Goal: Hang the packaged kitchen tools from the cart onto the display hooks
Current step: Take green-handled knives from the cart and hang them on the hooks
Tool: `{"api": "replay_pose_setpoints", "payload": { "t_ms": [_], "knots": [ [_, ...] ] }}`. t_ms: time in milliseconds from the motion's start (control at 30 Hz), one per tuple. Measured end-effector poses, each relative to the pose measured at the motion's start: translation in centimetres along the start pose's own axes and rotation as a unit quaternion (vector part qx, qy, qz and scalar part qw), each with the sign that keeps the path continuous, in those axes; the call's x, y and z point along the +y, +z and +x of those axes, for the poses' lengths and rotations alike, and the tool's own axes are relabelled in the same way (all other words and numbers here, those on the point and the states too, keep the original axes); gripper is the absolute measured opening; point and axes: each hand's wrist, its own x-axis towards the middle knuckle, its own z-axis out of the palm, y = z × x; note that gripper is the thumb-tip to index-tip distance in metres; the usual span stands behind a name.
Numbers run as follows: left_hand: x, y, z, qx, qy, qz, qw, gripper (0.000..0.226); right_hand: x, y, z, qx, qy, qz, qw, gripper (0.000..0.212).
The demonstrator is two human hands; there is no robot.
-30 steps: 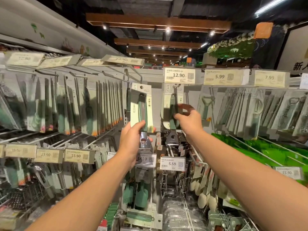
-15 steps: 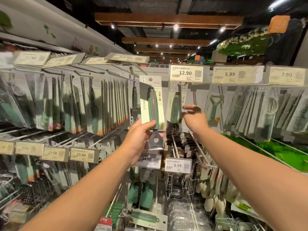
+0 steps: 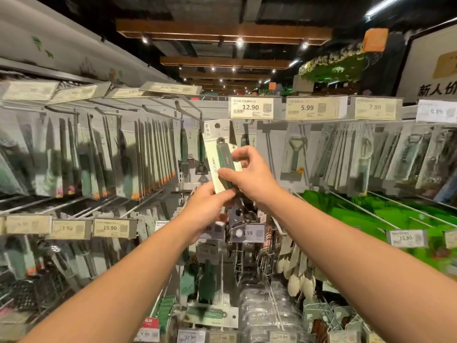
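Pinching the white carded package with its green-handled peeler [image 3: 222, 159], the left hand [image 3: 206, 211] and right hand [image 3: 249, 177] are raised below the 12.90 price tag [image 3: 251, 107]; its hang hole (top centre) should be aligned with the hook.

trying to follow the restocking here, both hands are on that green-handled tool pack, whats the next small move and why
Probably lift the pack a little and line its top hole up with the hook under the 12.90 tag. The left hand grips its bottom and the right hand pinches its middle, but the pack is tilted and its hole sits off the hook, so it is not yet hung.
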Motion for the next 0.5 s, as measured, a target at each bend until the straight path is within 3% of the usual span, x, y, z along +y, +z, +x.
{"api": "replay_pose_setpoints", "payload": {
  "t_ms": [233,333,500],
  "knots": [
    [-0.2,-1.9,-0.5,0.035,0.022,0.18,0.983,0.023,0.6,-1.9,-2.8,0.101,-0.002,-0.057,0.993,0.038],
    [0.0,-3.1,-1.1,0.054,0.053,0.344,0.936,0.029,0.9,-2.9,-3.9,0.144,-0.036,-0.088,0.985,0.036],
    [0.0,-4.1,-1.1,0.069,0.06,0.452,0.887,0.025,0.3,-3.7,-4.2,0.175,-0.063,-0.105,0.977,0.036]
  ]
}}
